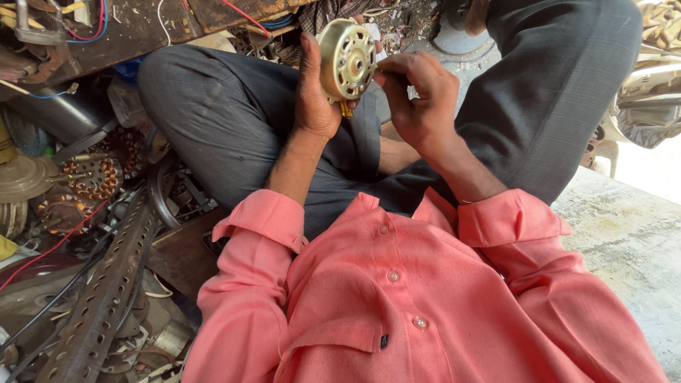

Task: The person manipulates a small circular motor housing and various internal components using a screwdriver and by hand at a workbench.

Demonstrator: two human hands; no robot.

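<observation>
A round brass-coloured motor housing [347, 61] with holes around its face is held up in front of my crossed legs. My left hand [314, 92] grips it from the left and behind, fingers wrapped round the rim. My right hand [418, 99] touches its right edge with thumb and fingertips, fingers curled. A small yellow part [346, 109] sticks out under the housing. Whether the right fingers pinch anything small is hidden.
Copper-wound motor stators [92, 177] and scrap metal lie at the left. A perforated metal strip [106, 291] runs along the lower left beside red and black wires. A worn wooden bench [135, 28] crosses the top left. Bare concrete floor [624, 241] lies at the right.
</observation>
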